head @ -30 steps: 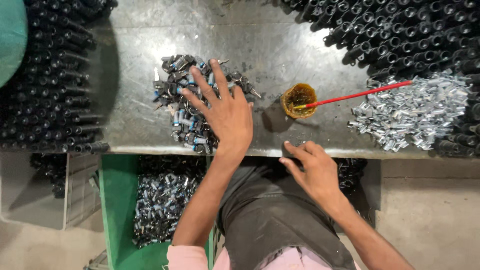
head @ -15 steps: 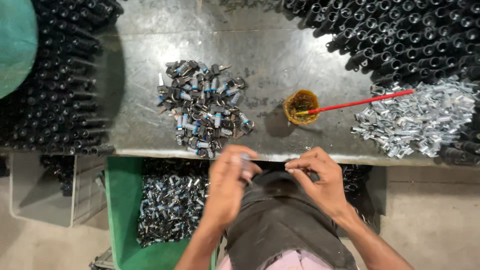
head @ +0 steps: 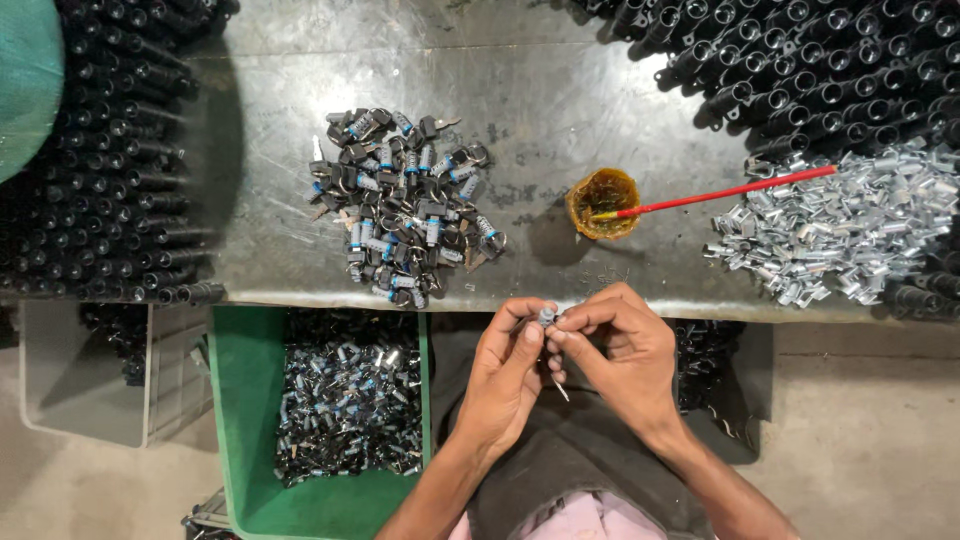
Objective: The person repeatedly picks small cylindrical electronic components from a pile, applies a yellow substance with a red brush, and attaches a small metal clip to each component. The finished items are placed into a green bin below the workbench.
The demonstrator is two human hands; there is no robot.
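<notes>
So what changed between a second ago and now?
The left hand came off the pile of small metal lock parts and pulled back to the table edge; both hands, the right hand too, now pinch one small grey part. The amber cup with red stick stayed put.

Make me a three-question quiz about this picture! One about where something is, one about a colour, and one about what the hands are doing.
1. Where is the small orange cup?
A. in the green bin
B. on the metal table
C. on the floor

2. What colour is the stick in the cup?
A. red
B. blue
C. white

3. What are the left hand and right hand doing?
A. lying flat on the table
B. pinching one small metal part together
C. holding the stick

Answers: 1 B, the cup stands on the metal table between the two piles. 2 A, the stick is red. 3 B, both hands' fingertips meet on the small metal part at the table edge.
</notes>
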